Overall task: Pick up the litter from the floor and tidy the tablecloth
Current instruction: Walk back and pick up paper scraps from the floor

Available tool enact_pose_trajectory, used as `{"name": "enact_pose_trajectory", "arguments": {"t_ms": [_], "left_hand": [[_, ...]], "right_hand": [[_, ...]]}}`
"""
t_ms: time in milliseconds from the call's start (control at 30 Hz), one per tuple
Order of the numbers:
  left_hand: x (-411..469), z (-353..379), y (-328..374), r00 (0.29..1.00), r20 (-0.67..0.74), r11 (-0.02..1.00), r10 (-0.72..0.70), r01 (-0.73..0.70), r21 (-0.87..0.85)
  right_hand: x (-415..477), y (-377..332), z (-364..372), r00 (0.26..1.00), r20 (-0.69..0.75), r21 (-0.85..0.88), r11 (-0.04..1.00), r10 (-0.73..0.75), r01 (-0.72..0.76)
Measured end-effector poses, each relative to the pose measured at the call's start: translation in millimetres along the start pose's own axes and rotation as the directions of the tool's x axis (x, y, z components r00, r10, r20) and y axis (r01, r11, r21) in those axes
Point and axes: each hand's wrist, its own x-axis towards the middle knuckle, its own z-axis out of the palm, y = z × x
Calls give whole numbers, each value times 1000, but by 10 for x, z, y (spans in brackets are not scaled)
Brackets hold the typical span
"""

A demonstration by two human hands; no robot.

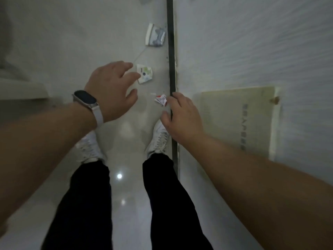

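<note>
Three pieces of litter lie on the pale glossy floor ahead of my feet. A crumpled red-and-white scrap (161, 100) is nearest, just left of my right hand (182, 116), whose fingertips hover beside it with fingers apart. A flat white wrapper with green print (145, 73) lies further on, and my left hand (112, 87), wearing a dark wristband, spreads open over its left edge. A larger bluish-white wrapper (155, 34) sits beyond, close to the dark strip. Both hands hold nothing. No tablecloth is in view.
A dark baseboard strip (171, 51) runs along the foot of the white wall (252, 42) on the right. A yellowish panel (237, 120) is mounted on that wall. A pale ledge (21, 89) stands at the left. My white shoes (158, 139) are planted below the litter.
</note>
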Motion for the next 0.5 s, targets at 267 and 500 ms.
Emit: {"name": "enact_pose_trajectory", "arguments": {"t_ms": [267,500], "left_hand": [[241,1554,-686,980,165,986,107,-126,109],[584,2610,-1167,959,271,982,78,-121,144]], "right_hand": [[439,701,1578,983,116,-6,990,141,-142],[665,1092,2590,941,132,56,945,312,-322]]}}
